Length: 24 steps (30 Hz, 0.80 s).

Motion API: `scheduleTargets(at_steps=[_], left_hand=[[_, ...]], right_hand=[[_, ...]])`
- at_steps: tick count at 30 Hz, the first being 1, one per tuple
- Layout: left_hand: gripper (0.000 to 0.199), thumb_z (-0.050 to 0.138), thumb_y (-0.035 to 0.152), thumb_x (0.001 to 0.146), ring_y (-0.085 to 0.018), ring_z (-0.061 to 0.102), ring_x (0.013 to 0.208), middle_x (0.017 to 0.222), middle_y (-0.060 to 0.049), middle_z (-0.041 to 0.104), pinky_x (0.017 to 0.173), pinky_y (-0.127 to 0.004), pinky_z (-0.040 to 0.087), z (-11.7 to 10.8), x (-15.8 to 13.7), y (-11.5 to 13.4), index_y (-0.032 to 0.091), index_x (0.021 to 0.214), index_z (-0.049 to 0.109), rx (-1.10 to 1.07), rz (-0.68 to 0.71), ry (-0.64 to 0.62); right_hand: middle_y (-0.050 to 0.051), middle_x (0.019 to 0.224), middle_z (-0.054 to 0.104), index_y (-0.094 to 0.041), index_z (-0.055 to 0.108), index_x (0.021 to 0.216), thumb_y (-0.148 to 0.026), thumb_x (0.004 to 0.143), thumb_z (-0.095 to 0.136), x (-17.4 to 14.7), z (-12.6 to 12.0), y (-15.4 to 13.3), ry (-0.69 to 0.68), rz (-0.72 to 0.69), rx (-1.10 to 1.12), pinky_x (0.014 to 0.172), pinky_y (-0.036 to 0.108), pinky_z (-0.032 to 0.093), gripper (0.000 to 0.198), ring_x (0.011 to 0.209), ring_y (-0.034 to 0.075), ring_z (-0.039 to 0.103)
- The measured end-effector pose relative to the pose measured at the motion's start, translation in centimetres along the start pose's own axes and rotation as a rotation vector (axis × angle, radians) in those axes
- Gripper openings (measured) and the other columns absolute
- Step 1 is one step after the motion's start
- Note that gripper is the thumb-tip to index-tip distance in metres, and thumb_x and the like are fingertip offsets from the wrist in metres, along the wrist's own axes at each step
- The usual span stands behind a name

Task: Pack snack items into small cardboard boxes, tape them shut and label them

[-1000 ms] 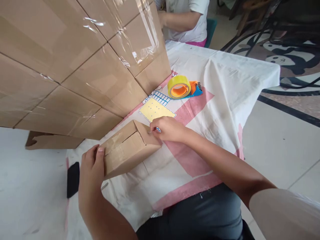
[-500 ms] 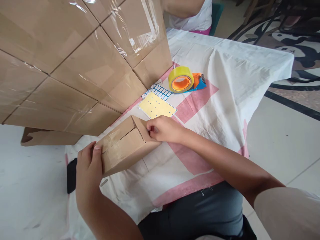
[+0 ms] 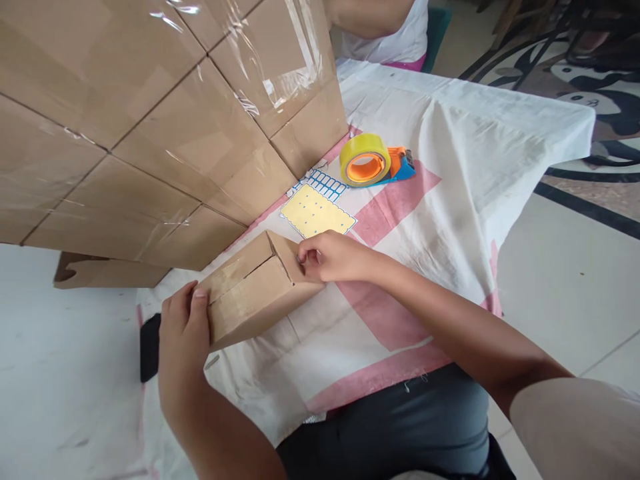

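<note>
A small closed cardboard box lies on the cloth in front of me, with clear tape along part of its top seam. My left hand grips its near left end, thumb on the top edge. At the opposite end, my right hand has its fingers curled in a pinch against the end face; what they pinch, if anything, is too small to make out. Beyond the right hand lies a pale yellow patterned sheet. Behind that stands a tape dispenser carrying a roll of yellowish tape.
A tall stack of taped cardboard boxes rises along the left and back. The table has a white and pink cloth. A black object sits left of my left hand. Across the table is another person's arm.
The view has shifted slightly, so everything sits a little further right. Both hands keep their places on the box, and the right fingers stay curled at its end.
</note>
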<state>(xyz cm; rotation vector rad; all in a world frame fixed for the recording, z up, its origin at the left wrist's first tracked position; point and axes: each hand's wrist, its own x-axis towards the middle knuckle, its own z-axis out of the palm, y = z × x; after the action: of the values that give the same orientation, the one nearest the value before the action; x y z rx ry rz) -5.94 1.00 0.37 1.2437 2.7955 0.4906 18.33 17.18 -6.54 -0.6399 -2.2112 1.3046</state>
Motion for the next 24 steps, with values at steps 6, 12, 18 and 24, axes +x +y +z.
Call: scheduleTargets(at_steps=[6,12,18,24], left_hand=[[0.051,0.035,0.054,0.099,-0.028,0.047,0.131,0.144,-0.009,0.051,0.117,-0.048,0.033,-0.1,-0.3,0.2,0.026,0.137,0.054,-0.007,-0.019,-0.005],[0.053,0.033,0.054,0.099,-0.030,0.047,0.132,0.145,-0.011,0.050,0.114,-0.050,0.035,-0.2,-0.5,0.5,0.025,0.138,0.053,-0.003,-0.023,-0.022],[0.052,0.035,0.057,0.098,-0.030,0.045,0.135,0.143,-0.011,0.051,0.118,-0.052,0.031,0.0,-0.1,0.0,0.027,0.135,0.055,-0.058,-0.008,-0.019],[0.051,0.036,0.061,0.097,-0.028,0.043,0.138,0.143,-0.007,0.053,0.121,-0.051,0.026,0.2,0.3,-0.7,0.031,0.134,0.055,-0.092,0.029,-0.043]], right_hand=[[-0.002,0.069,0.069,-0.016,0.080,0.089,-0.003,0.076,0.058,0.7,0.1,1.1,0.086,0.009,0.119,0.061,0.022,0.039,0.028,0.061,0.009,0.055],[-0.001,0.070,0.070,-0.015,0.080,0.087,-0.011,0.077,0.070,1.3,2.1,1.5,0.212,0.098,0.162,0.063,0.022,0.040,0.015,0.062,0.009,0.058],[-0.003,0.052,0.063,-0.013,0.078,0.076,-0.018,0.078,0.063,0.5,0.7,0.4,0.045,0.210,0.317,0.058,0.023,0.037,0.016,0.055,0.011,0.053],[-0.003,0.049,0.054,-0.017,0.053,0.046,-0.013,0.074,0.053,-0.9,-2.3,-0.8,-0.313,0.154,0.293,0.062,0.024,0.037,0.028,0.059,0.011,0.050]])
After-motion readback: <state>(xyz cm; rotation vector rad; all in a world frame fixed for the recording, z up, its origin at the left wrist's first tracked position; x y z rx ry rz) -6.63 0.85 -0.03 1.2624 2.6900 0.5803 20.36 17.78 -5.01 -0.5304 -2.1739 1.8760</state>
